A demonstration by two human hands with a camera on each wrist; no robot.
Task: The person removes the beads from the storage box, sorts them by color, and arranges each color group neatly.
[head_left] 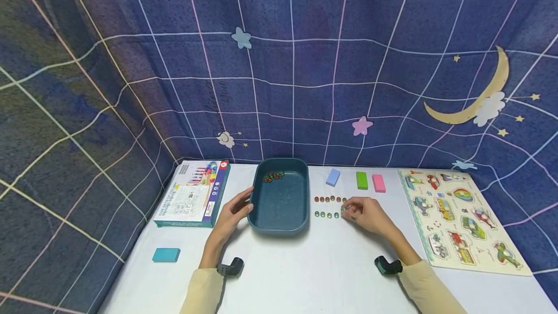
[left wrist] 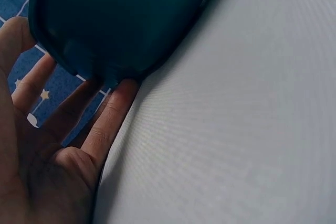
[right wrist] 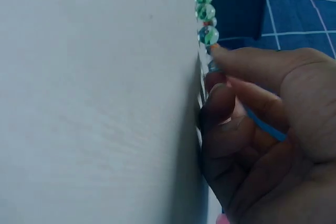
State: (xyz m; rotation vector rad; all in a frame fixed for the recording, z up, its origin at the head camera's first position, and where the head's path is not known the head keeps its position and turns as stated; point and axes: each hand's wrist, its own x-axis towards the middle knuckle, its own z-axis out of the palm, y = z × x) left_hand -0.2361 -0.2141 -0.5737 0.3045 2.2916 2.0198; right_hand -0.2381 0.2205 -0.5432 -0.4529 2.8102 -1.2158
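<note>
The left hand (head_left: pixel 233 210) lies open, straight fingers pressed against the near-left wall of the teal tray (head_left: pixel 279 224); a few marbles (head_left: pixel 273 176) sit in the tray's far corner, too small to count. Right of the tray are two short rows of marbles (head_left: pixel 328 206). The right hand (head_left: pixel 365 213) curls over the rows' end, fingertips (right wrist: pixel 223 56) at a green marble (right wrist: pixel 208 35); whether it pinches one is hidden.

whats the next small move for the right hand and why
Probably set the green marble down at the end of the green row and let go: the right hand pinches it there, and that row looks shorter than the red row.
</note>
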